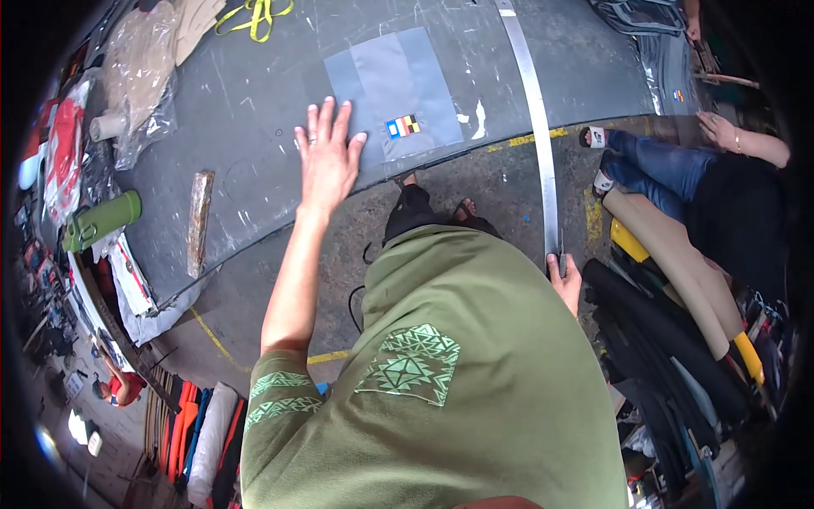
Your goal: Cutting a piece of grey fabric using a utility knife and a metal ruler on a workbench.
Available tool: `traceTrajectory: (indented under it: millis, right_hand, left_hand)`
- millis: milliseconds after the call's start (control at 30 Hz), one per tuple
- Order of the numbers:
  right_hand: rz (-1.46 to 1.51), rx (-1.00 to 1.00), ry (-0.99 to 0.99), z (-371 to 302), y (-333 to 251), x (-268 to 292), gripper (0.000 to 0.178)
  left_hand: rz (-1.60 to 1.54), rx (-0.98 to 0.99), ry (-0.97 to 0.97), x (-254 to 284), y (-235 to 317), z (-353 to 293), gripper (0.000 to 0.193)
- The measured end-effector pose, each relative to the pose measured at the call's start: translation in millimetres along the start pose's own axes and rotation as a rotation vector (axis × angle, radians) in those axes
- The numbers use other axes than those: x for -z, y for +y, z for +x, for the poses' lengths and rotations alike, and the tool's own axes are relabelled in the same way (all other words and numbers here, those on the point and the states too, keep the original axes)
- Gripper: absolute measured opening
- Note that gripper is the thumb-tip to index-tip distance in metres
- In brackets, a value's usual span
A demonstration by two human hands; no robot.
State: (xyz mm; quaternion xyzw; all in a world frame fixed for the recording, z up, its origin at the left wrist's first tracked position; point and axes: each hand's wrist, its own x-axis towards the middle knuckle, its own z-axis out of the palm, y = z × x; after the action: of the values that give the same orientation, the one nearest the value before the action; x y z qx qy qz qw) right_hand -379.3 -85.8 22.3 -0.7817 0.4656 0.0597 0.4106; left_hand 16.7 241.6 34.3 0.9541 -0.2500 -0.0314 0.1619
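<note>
My left hand [329, 161] lies on the dark work table [246, 110] near its front edge, fingers spread, holding nothing. Just right of it is a flat grey-blue fabric piece [437, 102] with a lighter grey band. A small colourful patch [403, 127] in blue, yellow, black and red sits near that piece's front edge. Low at my right side, my right hand [567, 284] is closed on the near end of a long metal straightedge [536, 110]. The strip reaches across the table's right part. A thin dark item shows by those fingers; its kind is unclear.
A yellow strap [254, 19] and plastic-wrapped pieces [140, 76] are at the far left. A worn bar [200, 222] and a green bottle [102, 220] lie near the left end. Another person [729, 204] is at the right, beside large material rolls [674, 267].
</note>
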Motion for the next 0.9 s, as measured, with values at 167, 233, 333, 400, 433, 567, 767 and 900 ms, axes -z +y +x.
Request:
traceTrajectory:
  millis: [167, 233, 333, 400, 433, 567, 767, 900]
  right_hand:
    - [0.113, 0.003, 0.018, 2.7, -17.0, -8.4, 0.035]
    - [0.159, -0.007, 0.022, 5.6, -21.0, -12.3, 0.034]
    - [0.18, -0.046, 0.009, 3.9, -27.2, -16.9, 0.032]
    - [0.208, -0.035, 0.02, 2.8, -27.8, -21.0, 0.031]
    - [0.236, -0.022, 0.027, 2.3, -26.6, -23.2, 0.03]
    - [0.25, -0.028, 0.056, -1.1, -24.2, -27.5, 0.027]
    - [0.322, -0.099, 0.058, -10.4, -24.9, -30.8, 0.023]
    - [0.231, -0.033, 0.116, -9.7, -39.0, -37.0, 0.027]
  left_hand:
    - [0.009, -0.019, -0.031, -2.4, -18.1, -3.4, 0.075]
    - [0.016, -0.016, -0.028, -5.4, -17.5, -3.5, 0.075]
    - [0.024, -0.014, -0.025, -5.9, -17.4, -3.5, 0.076]
    - [0.024, -0.013, -0.024, -4.7, -17.0, -3.6, 0.076]
    - [0.025, -0.013, -0.021, -4.5, -16.1, -3.8, 0.076]
    - [0.022, -0.022, -0.041, -2.1, -14.2, -3.7, 0.078]
    - [-0.19, 0.036, 0.005, -6.2, -25.3, -5.5, 0.073]
    - [-0.255, 0.005, 0.023, -7.7, -32.2, -4.5, 0.063]
